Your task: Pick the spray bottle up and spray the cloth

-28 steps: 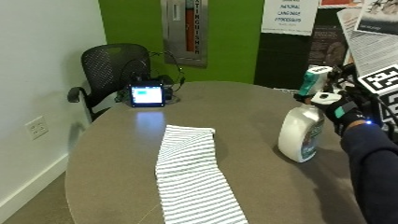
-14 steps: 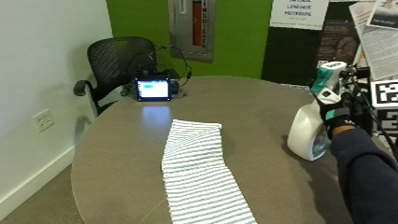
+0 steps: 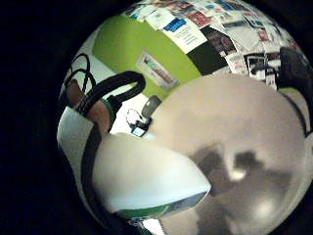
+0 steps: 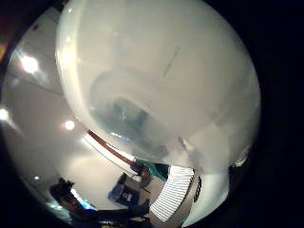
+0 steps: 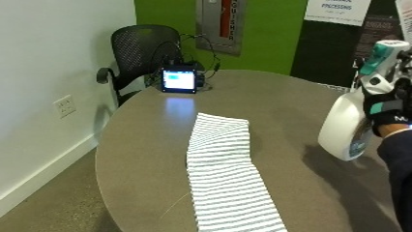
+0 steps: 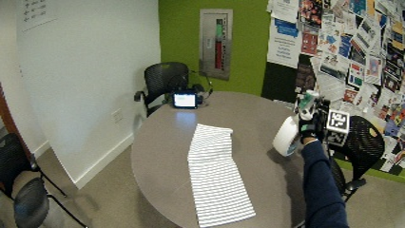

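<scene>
Above the table's right side, the gloved grip curls round the lifted spray bottle's neck.

Right hand: black glove, teal band across the back just above the cuff, small white lettering at the wrist edge nearest the table. Forearm in a dark navy long sleeve, plain, no visible pattern, running from the glove cuff away from the table. Little-finger-side palm view: black strap loops arching over the hand's edge, white plastic piece beside them
</scene>
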A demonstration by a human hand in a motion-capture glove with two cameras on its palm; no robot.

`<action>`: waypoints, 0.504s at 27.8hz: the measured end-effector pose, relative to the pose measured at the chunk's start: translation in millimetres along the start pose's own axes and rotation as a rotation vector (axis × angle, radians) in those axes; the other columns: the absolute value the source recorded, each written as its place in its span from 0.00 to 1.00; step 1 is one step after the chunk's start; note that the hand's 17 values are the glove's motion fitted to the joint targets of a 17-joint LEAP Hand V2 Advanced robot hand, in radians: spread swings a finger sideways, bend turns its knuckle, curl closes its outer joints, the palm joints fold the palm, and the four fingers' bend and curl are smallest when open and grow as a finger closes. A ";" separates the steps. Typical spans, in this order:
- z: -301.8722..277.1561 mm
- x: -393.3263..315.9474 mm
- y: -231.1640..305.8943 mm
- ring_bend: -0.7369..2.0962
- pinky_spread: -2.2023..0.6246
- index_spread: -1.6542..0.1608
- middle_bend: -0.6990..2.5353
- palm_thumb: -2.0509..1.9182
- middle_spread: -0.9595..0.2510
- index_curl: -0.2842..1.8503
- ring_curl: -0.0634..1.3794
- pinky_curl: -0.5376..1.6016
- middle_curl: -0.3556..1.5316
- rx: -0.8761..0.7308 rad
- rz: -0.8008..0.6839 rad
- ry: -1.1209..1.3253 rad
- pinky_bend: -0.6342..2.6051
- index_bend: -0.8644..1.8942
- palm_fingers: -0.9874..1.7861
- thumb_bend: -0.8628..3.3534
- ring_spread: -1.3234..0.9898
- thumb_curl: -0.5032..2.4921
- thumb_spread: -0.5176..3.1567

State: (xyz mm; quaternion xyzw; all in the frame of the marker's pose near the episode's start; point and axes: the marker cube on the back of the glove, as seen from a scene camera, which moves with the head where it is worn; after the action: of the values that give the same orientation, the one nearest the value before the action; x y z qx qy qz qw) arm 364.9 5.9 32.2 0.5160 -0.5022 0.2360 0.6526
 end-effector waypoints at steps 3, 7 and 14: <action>-6.2 -41.1 2.9 0.49 0.69 0.75 0.39 0.77 0.66 0.29 0.36 0.43 0.44 -0.033 -0.102 0.080 0.35 0.37 0.83 0.20 0.47 0.34 0.42; 5.8 -80.1 6.9 0.50 0.69 0.75 0.39 0.76 0.66 0.30 0.37 0.44 0.45 -0.091 -0.293 0.320 0.35 0.37 0.83 0.20 0.48 0.34 0.42; 42.4 -105.4 22.6 0.51 0.68 0.75 0.40 0.76 0.66 0.31 0.37 0.44 0.46 -0.105 -0.436 0.730 0.36 0.37 0.82 0.20 0.48 0.34 0.42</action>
State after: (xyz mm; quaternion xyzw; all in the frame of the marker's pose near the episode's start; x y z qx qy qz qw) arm 288.3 -2.5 -54.3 0.4587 -0.1291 0.2338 0.8475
